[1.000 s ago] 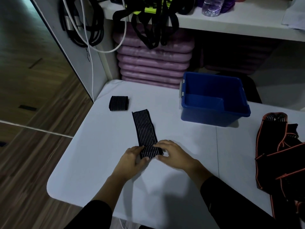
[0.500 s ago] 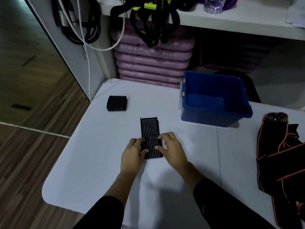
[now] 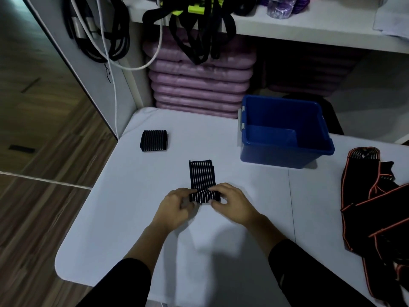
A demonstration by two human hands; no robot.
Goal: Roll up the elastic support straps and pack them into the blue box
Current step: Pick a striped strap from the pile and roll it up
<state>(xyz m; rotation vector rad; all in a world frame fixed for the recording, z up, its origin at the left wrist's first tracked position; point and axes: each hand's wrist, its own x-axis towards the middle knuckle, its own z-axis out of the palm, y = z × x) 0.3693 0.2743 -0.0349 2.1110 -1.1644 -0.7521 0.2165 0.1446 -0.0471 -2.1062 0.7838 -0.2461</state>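
Mid-roll, task maybe a third in, judging by the layout. Left hand and right hand both pinch the rolled-up near end of the striped strap, fingers curled on top of the roll and thumbs at its near side. The roll sits between the two hands, touching both. The unrolled part lies flat on the white table, running straight ahead from the fingertips, and a short stretch of it is left to wind. Done: one finished roll, ahead and to the left of the left hand, well apart, sitting on the table and not packed. The blue box is ahead and to the right of the right hand, near but apart, and the visible inside looks empty, so by my read nothing is packed yet. Left to do: finish this roll, put both rolls in the box, then handle the orange-trimmed strap heap, which lies far out to the right of the right hand. Counts: 2 hands, 1 strap in progress, 1 finished roll, 1 box, 1 heap. The number of straps in the heap can't be told, as they are tangled and overlapping.
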